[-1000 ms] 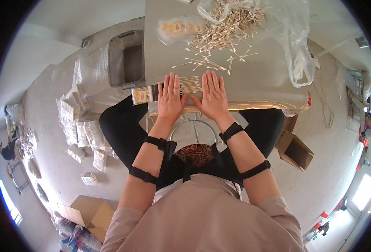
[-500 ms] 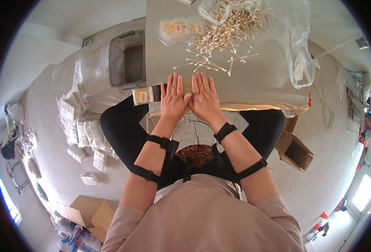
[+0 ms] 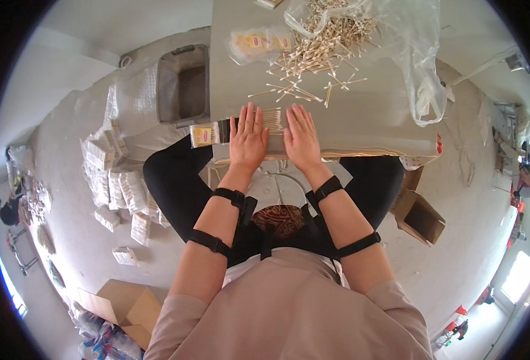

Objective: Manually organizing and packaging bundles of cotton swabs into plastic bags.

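Note:
My left hand (image 3: 248, 139) lies flat with outstretched fingers over a bag of cotton swabs at the table's near edge. The bag's printed clear end (image 3: 205, 135) sticks out to the left of the hand, past a dark strip. Between my hands a row of cotton swabs (image 3: 272, 120) shows, lined up side by side with white tips pointing away from me. My right hand (image 3: 301, 138), fingers straight and together, stands just right of that row, apart from it. What lies under the left palm is hidden.
A loose heap of cotton swabs (image 3: 331, 45) spreads over the far table beside flat printed bags (image 3: 259, 42) and a crumpled clear plastic bag (image 3: 421, 72). A grey bin (image 3: 184, 84) adjoins the table's left side. Filled packs (image 3: 130, 189) and cardboard boxes (image 3: 420, 216) sit on the floor.
My right hand has moved to the right, away from my left hand, uncovering the row of swabs. The left hand has stayed almost where it was.

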A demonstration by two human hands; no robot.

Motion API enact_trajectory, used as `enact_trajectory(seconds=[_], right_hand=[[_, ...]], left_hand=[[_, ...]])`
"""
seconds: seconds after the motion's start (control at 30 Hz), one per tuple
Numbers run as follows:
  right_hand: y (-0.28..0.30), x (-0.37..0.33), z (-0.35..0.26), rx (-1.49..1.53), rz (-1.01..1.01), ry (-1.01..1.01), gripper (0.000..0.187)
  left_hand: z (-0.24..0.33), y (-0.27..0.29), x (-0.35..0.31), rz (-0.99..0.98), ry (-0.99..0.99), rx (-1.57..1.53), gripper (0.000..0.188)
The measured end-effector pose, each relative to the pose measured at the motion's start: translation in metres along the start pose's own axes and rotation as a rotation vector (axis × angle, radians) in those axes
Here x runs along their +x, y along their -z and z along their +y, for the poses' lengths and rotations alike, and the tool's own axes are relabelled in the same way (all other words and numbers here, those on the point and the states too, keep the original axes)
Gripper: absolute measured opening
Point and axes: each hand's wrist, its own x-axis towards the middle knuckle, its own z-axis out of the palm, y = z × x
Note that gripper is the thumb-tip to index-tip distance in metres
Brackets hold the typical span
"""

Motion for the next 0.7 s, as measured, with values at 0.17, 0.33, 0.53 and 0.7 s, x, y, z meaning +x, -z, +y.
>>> enact_trajectory(seconds=[0.17,0.33,0.53,0.7], right_hand=[[0.002,-0.013,0.016,0.254,0.086,-0.079,0.022],[-0.002,-0.011,0.008,0.145,0.153,-0.045,0.024],[-0.001,-0.011,0.008,0.125,0.129,-0.033,0.024],[-0.002,-0.010,0.006,0.102,0.146,-0.048,0.025]], left_hand=[[0.003,0.002,0.003,-0.019,0.018,0.025,0.055],[0.003,0.001,0.002,-0.022,0.022,0.000,0.055],[0.003,0.001,0.001,-0.006,0.013,0.026,0.056],[0.003,0.001,0.001,-0.015,0.009,0.039,0.056]])
